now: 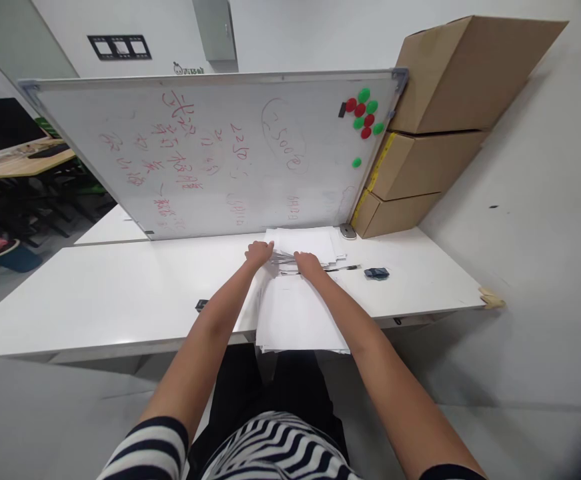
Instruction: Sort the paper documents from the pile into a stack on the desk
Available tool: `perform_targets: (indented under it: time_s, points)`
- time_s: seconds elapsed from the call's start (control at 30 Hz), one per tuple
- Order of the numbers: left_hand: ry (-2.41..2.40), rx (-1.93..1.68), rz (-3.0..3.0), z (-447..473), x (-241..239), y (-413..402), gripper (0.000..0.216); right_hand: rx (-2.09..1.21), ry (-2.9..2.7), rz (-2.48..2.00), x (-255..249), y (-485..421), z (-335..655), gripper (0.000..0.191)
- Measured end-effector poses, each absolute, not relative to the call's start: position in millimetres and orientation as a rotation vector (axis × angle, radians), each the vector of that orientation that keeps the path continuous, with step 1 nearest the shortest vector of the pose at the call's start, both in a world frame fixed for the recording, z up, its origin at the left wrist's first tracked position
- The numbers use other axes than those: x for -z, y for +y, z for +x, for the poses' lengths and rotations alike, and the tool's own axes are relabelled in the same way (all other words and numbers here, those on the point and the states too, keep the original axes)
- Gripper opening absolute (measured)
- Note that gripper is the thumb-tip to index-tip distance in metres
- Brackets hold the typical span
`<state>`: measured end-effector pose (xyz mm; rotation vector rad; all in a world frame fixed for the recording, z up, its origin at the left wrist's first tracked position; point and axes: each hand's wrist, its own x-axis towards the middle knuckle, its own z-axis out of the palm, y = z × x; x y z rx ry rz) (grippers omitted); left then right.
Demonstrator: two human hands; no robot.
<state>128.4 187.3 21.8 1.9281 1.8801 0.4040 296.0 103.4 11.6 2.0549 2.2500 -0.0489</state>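
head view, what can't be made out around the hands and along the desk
In the head view:
- Left grip and right grip: finger undersides hidden by their own backs, so their hold on the papers is uncertain.
- Black object: partly covered by the left forearm.
- Dark blue item: too small to identify.
- Monitor: cut off by the left edge.

The long white table [95,293] has a pile of paper [305,243] near the back and a second pile [295,313] poking out over its front edge. A thin dark thing [344,268], a small dark blue thing [377,273], a little black thing [201,305] and a round gray thing [347,231] lie there too. A whiteboard [250,140] and the lowest brown box [395,217] stand at the back.
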Motion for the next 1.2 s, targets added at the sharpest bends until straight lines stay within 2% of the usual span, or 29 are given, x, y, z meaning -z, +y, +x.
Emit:
perform_targets:
  time_s: [0.23, 0.43, 0.6, 0.73, 0.83, 0.93, 1.2]
  points:
    - [1.897, -0.418, 1.831, 140.4, -10.4, 194.4, 0.038, 0.099, 2.24, 2.088, -11.0, 106.2, 295.1, 0.034]
    - [1.882, -0.513, 1.961, 144.6, -6.1, 181.9, 0.027, 0.192, 2.256, 2.192, -10.9, 103.9, 294.4, 0.024]
    - [1.857, -0.616, 2.348, 150.2, -6.6, 156.7, 0.028, 0.312, 2.206, 2.453, -14.2, 100.4, 299.2, 0.024]
    - [1.815, -0.797, 2.366, 153.8, -12.1, 142.9, 0.029, 0.436, 2.125, 2.751, -21.2, 98.4, 303.5, 0.032]
    - [1.626, -0.986, 2.004, 156.8, -16.9, 143.6, 0.022, 0.585, 2.151, 2.895, -27.0, 96.9, 299.0, 0.04]
    - [1.458, -1.018, 1.716, 161.3, -20.2, 147.5, 0.022, 0.767, 2.258, 2.977, -31.1, 94.2, 288.5, 0.038]
    - [1.261, -1.066, 1.583, 171.1, -26.0, 138.0, 0.024, 1.546, 2.286, 3.074, -33.6, 88.8, 269.7, 0.033]
